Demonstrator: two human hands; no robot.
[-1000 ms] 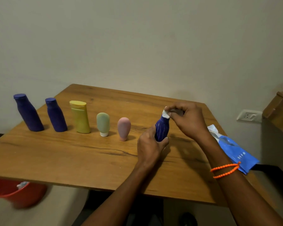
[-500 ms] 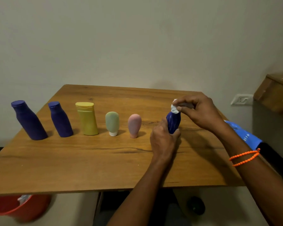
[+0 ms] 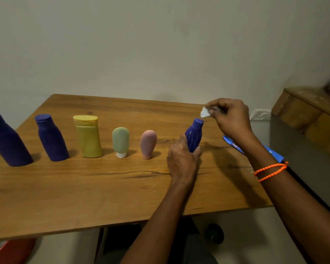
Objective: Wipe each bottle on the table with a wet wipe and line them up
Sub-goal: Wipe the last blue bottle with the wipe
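Clearly the left hand (image 3: 182,161) has its grip clamped on the lower part of the small ridged blue bottle (image 3: 194,134), fingers and thumb curled round it, so the bottle's base is hidden behind the hand and I cannot tell whether it touches the wooden worktop (image 3: 107,189) or is held just above it. The bottle leans a little, its cap toward the right hand (image 3: 231,119). That hand's grip pinches a crumpled white wet wipe (image 3: 205,112) between thumb and fingertips, just above and slightly to the right of the bottle cap, apart from it; most of the wipe is tucked into the fingers and only a small wad shows. An orange bead bracelet (image 3: 271,170) circles the right wrist.

To the left of the left hand's grip five bottles stand in a row: nearest, a pink tube (image 3: 148,143) on its cap, then a pale green tube (image 3: 120,141) on a white cap, a yellow flip-top bottle (image 3: 88,136), a medium dark blue bottle (image 3: 51,138) and a large dark blue bottle (image 3: 7,140), whose left side is cut off by the frame edge.

Behind the right forearm lies a blue wipes packet (image 3: 234,143), mostly covered by the arm, its lettering too small to read. Below the worktop's near left corner a red bucket (image 3: 11,251) is cut off by the frame
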